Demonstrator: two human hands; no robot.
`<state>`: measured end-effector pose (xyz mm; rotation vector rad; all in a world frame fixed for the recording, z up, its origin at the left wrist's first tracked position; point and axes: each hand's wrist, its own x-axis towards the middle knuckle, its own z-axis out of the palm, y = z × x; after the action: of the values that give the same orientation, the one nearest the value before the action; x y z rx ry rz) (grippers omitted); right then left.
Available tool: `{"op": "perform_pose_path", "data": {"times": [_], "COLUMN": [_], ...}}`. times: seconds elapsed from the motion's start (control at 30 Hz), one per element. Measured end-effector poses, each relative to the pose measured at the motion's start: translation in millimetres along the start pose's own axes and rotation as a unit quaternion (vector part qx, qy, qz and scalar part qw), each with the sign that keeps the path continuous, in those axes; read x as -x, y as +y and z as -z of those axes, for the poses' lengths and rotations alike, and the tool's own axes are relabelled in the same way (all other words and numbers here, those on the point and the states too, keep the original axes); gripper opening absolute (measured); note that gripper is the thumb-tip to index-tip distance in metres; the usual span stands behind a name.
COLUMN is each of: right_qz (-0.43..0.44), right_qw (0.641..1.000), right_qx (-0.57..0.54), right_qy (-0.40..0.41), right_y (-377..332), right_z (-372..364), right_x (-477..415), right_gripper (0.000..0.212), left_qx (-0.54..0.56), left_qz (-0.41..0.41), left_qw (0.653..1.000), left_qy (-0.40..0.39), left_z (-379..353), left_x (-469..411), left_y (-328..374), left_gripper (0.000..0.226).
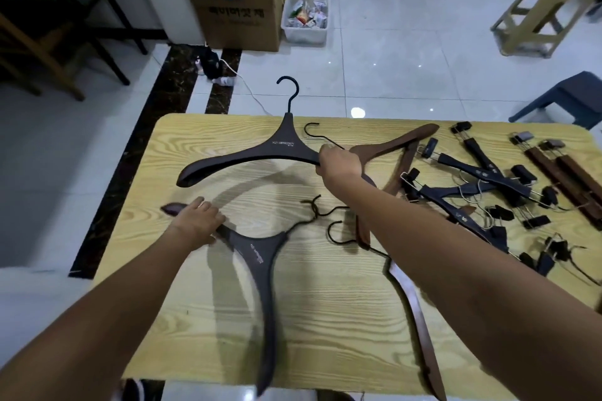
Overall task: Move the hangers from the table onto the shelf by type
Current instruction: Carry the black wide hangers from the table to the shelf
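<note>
Looking down through the head view: right hand (338, 161) clamped round one arm end of the raised dark hanger (277, 146), hook pointing away, lifted clear above the far part of the table (309, 319). Left hand (198, 221) down on the second dark hanger (260, 257), fingers folded over its arm near the tip. Looks like a grasp, with that one lying flat on the tabletop.

Off to the right, brown wooden hangers (397, 142) and a tangled heap of clip hangers (482, 174), all on the table. No shelf anywhere in shot.

Judging by shape: rigid, fairly light, smooth enough to slide in a loose fist. Best taken at the arm, or at the neck under the hook for balance. Clip ones likely to snag each other, so lift singly.

Reads "IMPRESSION" in pale letters below the neck of the raised one, with something like "XIZ" before it. Similar mark on the second, too blurred. Print on the cardboard box (241, 10) beyond, not legible.
</note>
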<state>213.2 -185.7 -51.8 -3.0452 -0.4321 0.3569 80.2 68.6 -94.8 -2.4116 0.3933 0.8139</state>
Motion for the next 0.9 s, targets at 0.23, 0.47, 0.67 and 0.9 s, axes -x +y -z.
{"op": "perform_pose_path", "data": {"times": [0.23, 0.47, 0.67, 0.9], "right_qz": [0.045, 0.055, 0.032, 0.031], "right_qw": [0.999, 0.992, 0.989, 0.99], "right_qx": [-0.013, -0.075, -0.095, -0.087], "right_qy": [-0.024, -0.09, -0.111, -0.107], "right_y": [-39.1, -54.6, -55.1, -62.2], "right_z": [-7.2, -15.3, -14.6, 9.7], "right_x": [19.1, 41.8, 60.8, 75.2], "right_gripper": [0.028, 0.04, 0.034, 0.026], "left_qx": [0.241, 0.46, 0.474, 0.424], "left_qz": [0.063, 0.099, 0.141, 0.171], "left_qw": [0.968, 0.882, 0.869, 0.889], "left_qy": [-0.016, 0.012, 0.023, 0.023], "left_z": [-51.7, -63.8, -61.6, -63.7], "left_x": [32.8, 54.9, 63.3, 91.4], "left_y": [24.6, 44.0, 47.7, 44.6], "left_gripper": [0.035, 0.023, 0.029, 0.038]}}
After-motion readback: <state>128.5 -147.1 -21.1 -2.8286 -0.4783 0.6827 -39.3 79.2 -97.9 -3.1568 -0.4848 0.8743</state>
